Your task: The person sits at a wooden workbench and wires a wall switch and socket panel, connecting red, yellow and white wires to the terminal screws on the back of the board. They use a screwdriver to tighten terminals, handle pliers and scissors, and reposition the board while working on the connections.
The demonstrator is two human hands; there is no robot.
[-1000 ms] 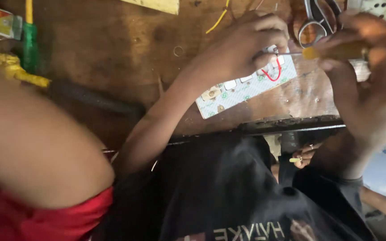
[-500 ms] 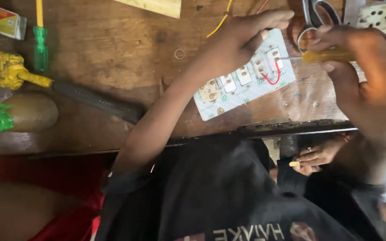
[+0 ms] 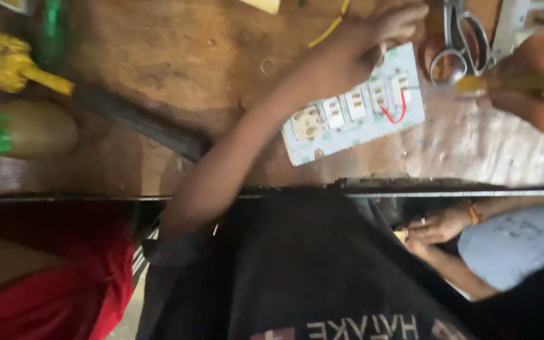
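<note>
A pale switch board with several white switches and a red wire loop lies on the worn wooden bench. My left hand reaches across and grips the board's far edge, fingers curled over it. My right hand is at the right edge of the view, closed on a yellow-handled screwdriver whose tip points toward the board's right end near the red wire. Motion blurs both hands.
Metal scissors lie beyond the board, a white socket plate at top right. A yellow tool with a black handle, a green-capped wooden piece and a yellow wire lie left. Another person's hand shows below the bench edge.
The bare arm that covered the left side has pulled back, uncovering the yellow and green tools. My hands stay on the board and the screwdriver while the view shifts.
</note>
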